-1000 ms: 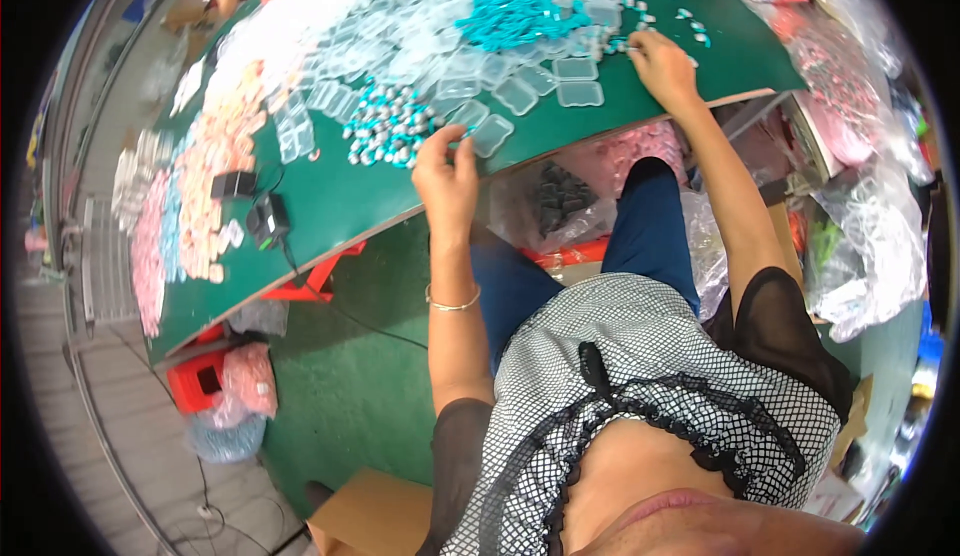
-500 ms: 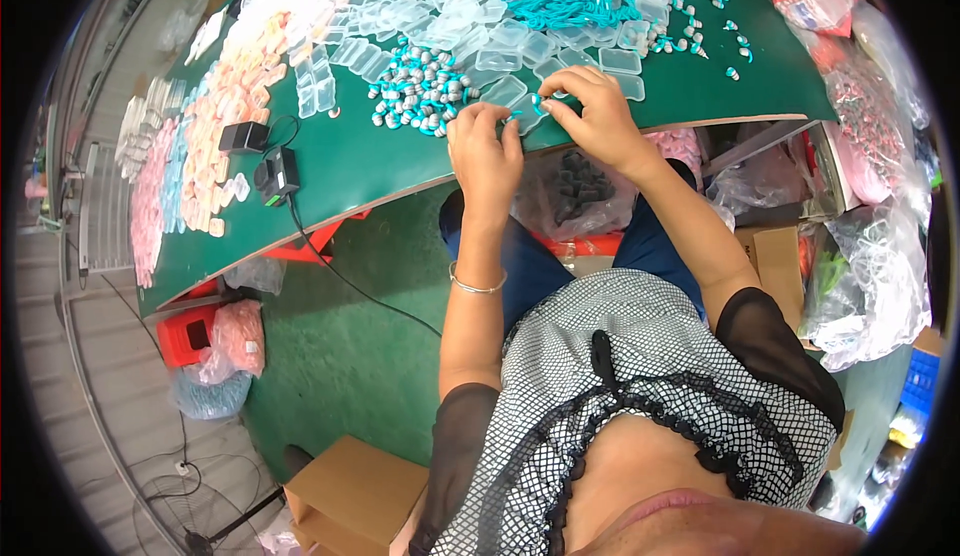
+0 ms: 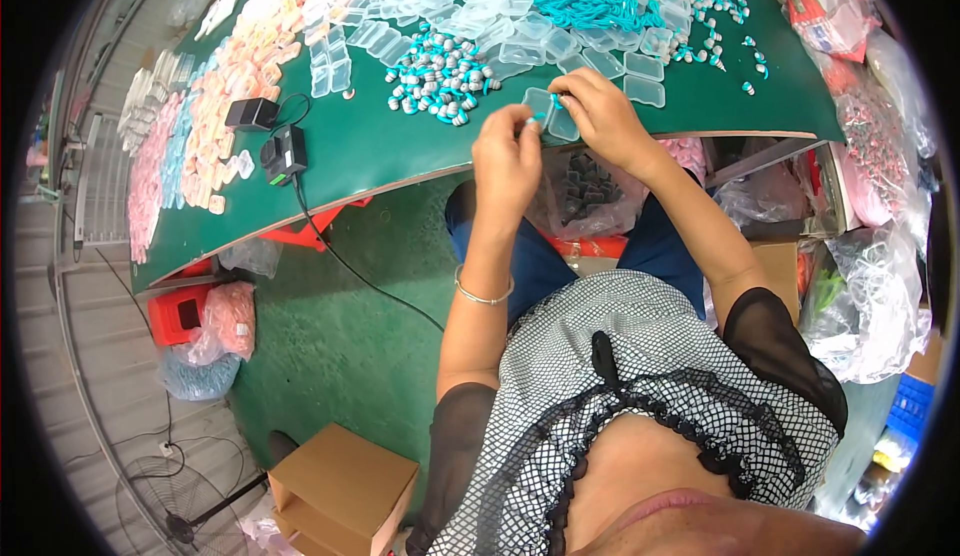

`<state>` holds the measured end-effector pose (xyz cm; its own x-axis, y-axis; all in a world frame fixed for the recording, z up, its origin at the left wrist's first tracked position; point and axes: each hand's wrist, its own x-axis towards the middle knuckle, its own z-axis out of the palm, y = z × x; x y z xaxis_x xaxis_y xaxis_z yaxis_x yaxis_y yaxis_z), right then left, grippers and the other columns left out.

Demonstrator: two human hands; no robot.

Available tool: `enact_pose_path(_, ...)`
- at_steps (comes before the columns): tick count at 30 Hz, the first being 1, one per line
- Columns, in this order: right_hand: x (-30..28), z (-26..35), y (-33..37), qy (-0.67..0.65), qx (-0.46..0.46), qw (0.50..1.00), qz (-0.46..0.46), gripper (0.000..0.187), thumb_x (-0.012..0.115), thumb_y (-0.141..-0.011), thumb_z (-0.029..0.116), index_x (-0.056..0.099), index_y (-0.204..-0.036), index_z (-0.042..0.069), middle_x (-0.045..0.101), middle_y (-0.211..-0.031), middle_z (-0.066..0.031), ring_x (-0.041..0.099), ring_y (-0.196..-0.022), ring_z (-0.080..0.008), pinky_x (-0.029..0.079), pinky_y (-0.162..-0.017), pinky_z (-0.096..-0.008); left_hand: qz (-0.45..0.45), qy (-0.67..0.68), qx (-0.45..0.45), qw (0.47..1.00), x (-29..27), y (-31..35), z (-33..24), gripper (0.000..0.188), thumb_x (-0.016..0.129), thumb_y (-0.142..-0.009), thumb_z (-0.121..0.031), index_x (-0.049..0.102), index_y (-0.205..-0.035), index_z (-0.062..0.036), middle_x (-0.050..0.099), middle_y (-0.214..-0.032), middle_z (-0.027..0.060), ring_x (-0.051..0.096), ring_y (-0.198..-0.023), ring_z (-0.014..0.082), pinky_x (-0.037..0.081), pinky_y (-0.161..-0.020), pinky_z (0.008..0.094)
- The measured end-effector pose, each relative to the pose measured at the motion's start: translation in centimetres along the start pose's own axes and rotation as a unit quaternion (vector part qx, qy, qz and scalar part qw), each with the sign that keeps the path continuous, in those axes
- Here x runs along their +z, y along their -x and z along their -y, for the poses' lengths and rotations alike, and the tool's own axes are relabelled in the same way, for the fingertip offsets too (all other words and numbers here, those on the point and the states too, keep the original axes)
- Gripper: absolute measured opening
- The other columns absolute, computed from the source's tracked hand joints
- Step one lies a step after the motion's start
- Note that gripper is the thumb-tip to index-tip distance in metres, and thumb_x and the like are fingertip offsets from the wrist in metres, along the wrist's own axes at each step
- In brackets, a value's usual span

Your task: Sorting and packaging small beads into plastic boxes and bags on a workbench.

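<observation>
Clear plastic case (image 3: 565,128): we find it lying unfolded on the green table (image 3: 375,161), near the front edge, beneath both hands. We observe the left hand (image 3: 508,159) pinching a small teal piece (image 3: 538,117) and the right hand (image 3: 606,124) pinching a second teal piece (image 3: 556,102). We note a teal-and-grey pile (image 3: 437,76) leftward.

Drew the right hand (image 3: 605,121) in from the loose grey-and-teal pieces (image 3: 712,44) scattered at the right of the green table (image 3: 340,151), bringing it beside the left hand (image 3: 508,156) over a clear plastic box (image 3: 566,130) near the front edge. Shifted the left hand slightly farther from the grey-and-teal heap (image 3: 437,74) and narrowed the gap between the two, with a teal piece (image 3: 557,103) now showing in the right pinch. Turned the view, exposing more of the cardboard box (image 3: 345,464) at lower left.
</observation>
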<state>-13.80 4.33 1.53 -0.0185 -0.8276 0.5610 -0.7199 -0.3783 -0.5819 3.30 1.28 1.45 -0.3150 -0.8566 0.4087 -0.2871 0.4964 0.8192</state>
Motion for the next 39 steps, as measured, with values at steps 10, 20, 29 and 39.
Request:
enact_pose_path(10,1.1,1.5,1.3,-0.051,0.037,0.997,-0.033,0.017,0.054,-0.088,-0.002,0.059,-0.105,0.0,0.057,-0.095,-0.014,0.06,-0.084,-0.028,0.049,-0.074,-0.0351,0.02,-0.068,0.032,0.997,-0.7,-1.1,0.7,0.012,0.062,-0.085,-0.003,0.061,-0.095,0.002,0.065,-0.085,0.021,0.063,-0.079,0.0375,0.05,-0.071,0.0436)
enact_pose_path(20,0.0,0.9,0.0,-0.087,0.003,0.996,-0.037,0.015,0.06,-0.086,0.005,0.061,-0.1,0.003,0.062,-0.089,-0.0121,0.061,-0.083,-0.0314,0.048,-0.072,-0.0397,0.017,-0.05,0.048,0.997,-1.1,-2.3,1.1,0.014,0.063,-0.084,-0.004,0.062,-0.097,0.0007,0.065,-0.089,0.0178,0.062,-0.085,0.0353,0.049,-0.075,0.0427)
enact_pose_path(29,1.7,1.4,1.9,0.033,0.053,0.995,-0.072,0.01,0.066,-0.083,0.015,0.064,-0.092,0.011,0.066,-0.085,-0.0017,0.062,-0.087,-0.0221,0.041,-0.078,-0.0384,0.012,-0.131,0.115,0.985,0.5,0.0,1.4,0.013,0.067,-0.081,-0.005,0.064,-0.094,-0.0017,0.064,-0.09,0.0139,0.06,-0.084,0.0309,0.048,-0.074,0.0403)
enact_pose_path(39,1.5,1.9,2.5,0.16,0.002,0.984,-0.077,0.012,0.07,-0.081,0.016,0.065,-0.091,0.012,0.065,-0.09,-0.0004,0.059,-0.094,-0.0203,0.035,-0.086,-0.0391,-0.023,-0.199,0.085,0.976,0.8,0.6,0.5,0.015,0.07,-0.081,-0.014,0.066,-0.092,-0.0049,0.063,-0.095,0.012,0.059,-0.087,0.0313,0.048,-0.076,0.0422)
